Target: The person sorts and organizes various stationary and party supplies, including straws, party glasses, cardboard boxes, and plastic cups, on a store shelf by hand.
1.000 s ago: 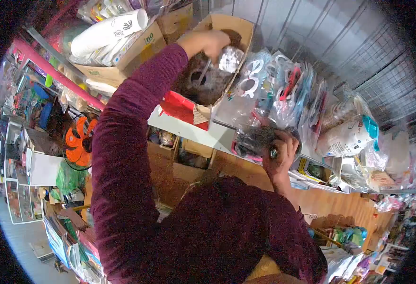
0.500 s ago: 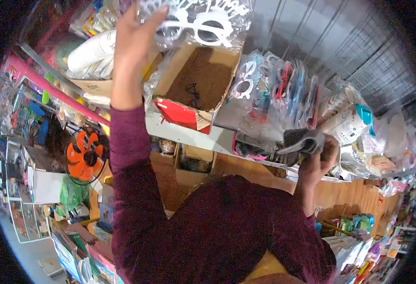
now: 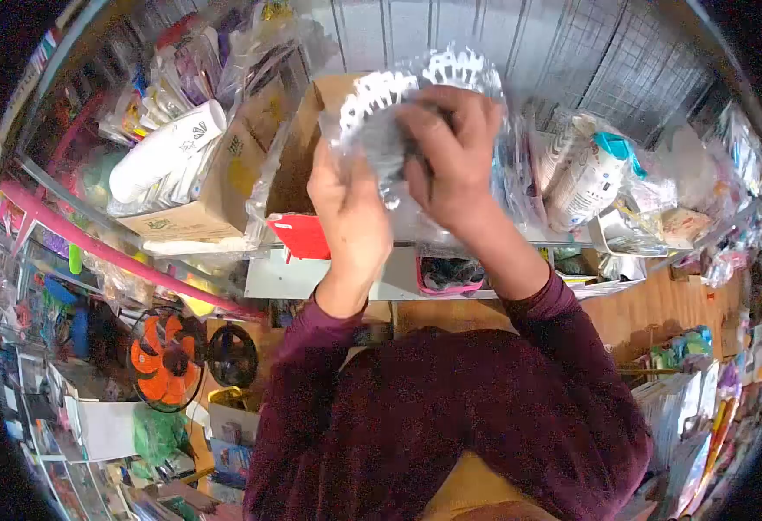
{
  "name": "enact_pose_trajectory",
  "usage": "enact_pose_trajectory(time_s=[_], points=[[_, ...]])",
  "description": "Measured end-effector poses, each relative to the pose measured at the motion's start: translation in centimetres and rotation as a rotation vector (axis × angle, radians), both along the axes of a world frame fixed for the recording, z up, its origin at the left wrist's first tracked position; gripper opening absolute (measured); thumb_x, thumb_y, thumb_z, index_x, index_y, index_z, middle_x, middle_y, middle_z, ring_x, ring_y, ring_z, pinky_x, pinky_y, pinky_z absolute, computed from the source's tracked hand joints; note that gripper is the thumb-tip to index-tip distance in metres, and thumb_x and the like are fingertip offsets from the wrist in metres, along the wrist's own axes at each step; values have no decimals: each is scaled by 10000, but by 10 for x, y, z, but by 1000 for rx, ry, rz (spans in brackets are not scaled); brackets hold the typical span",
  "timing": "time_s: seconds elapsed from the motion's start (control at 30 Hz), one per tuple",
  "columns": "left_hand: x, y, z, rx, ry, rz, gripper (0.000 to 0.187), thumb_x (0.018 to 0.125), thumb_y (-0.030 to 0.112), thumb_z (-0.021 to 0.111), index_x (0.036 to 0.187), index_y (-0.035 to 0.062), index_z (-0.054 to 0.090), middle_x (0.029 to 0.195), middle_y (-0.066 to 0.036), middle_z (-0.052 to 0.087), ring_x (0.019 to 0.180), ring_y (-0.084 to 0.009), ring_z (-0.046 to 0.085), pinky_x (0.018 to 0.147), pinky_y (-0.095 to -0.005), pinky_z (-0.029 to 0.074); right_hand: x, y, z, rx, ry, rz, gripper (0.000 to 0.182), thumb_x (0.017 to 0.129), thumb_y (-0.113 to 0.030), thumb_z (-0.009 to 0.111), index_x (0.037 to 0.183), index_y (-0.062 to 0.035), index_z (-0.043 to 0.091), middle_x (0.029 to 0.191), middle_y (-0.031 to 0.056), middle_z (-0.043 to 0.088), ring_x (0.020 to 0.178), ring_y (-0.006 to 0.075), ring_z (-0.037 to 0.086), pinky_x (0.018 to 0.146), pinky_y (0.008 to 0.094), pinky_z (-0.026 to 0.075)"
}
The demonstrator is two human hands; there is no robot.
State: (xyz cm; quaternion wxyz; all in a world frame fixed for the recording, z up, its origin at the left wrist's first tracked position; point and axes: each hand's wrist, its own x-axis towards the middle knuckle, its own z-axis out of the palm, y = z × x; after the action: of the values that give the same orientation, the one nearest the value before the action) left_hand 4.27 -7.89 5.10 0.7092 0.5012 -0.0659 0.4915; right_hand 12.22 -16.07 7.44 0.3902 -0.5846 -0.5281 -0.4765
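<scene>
White party glasses in clear plastic (image 3: 377,91) are raised above the shelf at the top centre. My left hand (image 3: 349,208) grips the lower left side of the package, its fingers partly behind the plastic. A dark grey cloth (image 3: 385,143), blurred, lies against the package. My right hand (image 3: 455,156) has its fingers curled round the cloth and presses it on the plastic. Behind my left hand is an open cardboard box (image 3: 298,165) with a red flap (image 3: 301,234).
White paper cups (image 3: 168,152) lie in a carton (image 3: 199,208) at the left. More wrapped cups (image 3: 585,187) stand at the right. A pink-edged basket (image 3: 450,276) sits below the shelf edge. An orange fan (image 3: 168,360) is at the lower left.
The glasses package has come down with my left hand. My right hand has moved left and up with the cloth, onto the package. The view has shifted too.
</scene>
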Motion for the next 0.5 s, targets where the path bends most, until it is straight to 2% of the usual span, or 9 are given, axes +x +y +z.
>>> enact_pose_trajectory(time_s=[0.1,0.13,0.17,0.2,0.23,0.27,0.37,0.43,0.5], points=[[-15,-2,-5,73,-18,46,299,915,58,487,1198,-34,464,1128,-88,569,1014,-133,530,898,-274,402,24,-6,7,119,4,-117,338,619,-1,514,946,-37,588,883,168,548,782,346,506,694,411,422],[-21,-2,-4,69,-38,56,305,920,68,490,1207,-29,457,1107,-85,574,1001,-135,535,888,-276,409,38,-10,9,152,76,-250,302,663,10,487,947,-21,584,859,175,545,788,373,503,699,408,433],[-29,0,-3,70,-30,55,305,920,68,490,1207,-29,457,1107,-85,574,1001,-135,535,888,-276,409,58,-17,15,154,80,-341,264,710,11,489,957,-5,578,838,168,547,776,335,534,709,358,444],[-39,3,-2,-21,-59,53,307,917,68,495,1209,-19,459,1098,-85,576,991,-139,540,880,-278,414,73,-25,12,227,338,-167,256,710,-2,545,964,-4,574,891,180,570,844,346,559,765,383,452],[-49,9,2,-107,-94,54,309,915,69,499,1212,-10,461,1090,-85,578,981,-143,544,871,-280,419,75,-43,21,293,683,15,245,764,-12,530,1003,7,579,966,133,612,883,249,582,772,326,450],[-53,12,8,-190,-87,66,317,902,75,529,1205,6,470,1081,-86,581,963,-151,553,847,-289,436,71,-48,15,441,872,169,262,794,-3,502,1045,27,573,1034,98,611,909,171,562,786,285,441],[-57,49,20,-304,91,138,324,883,65,559,1192,7,481,1090,-91,581,947,-151,559,824,-296,449,87,-59,-9,605,944,235,273,811,-14,499,1071,39,566,1024,81,606,914,157,560,810,265,432],[-61,61,37,-297,7,167,316,877,55,565,1179,1,493,1080,-89,585,939,-146,558,813,-291,450,69,-72,-6,566,1065,326,289,815,-34,510,1088,45,562,1043,95,597,976,162,549,856,267,413],[-70,75,44,-286,-77,207,307,870,45,572,1166,-5,505,1071,-86,589,931,-141,557,802,-286,451,56,-80,-6,256,865,426,299,816,-51,519,1100,32,565,1059,97,593,1035,166,526,874,277,403]])
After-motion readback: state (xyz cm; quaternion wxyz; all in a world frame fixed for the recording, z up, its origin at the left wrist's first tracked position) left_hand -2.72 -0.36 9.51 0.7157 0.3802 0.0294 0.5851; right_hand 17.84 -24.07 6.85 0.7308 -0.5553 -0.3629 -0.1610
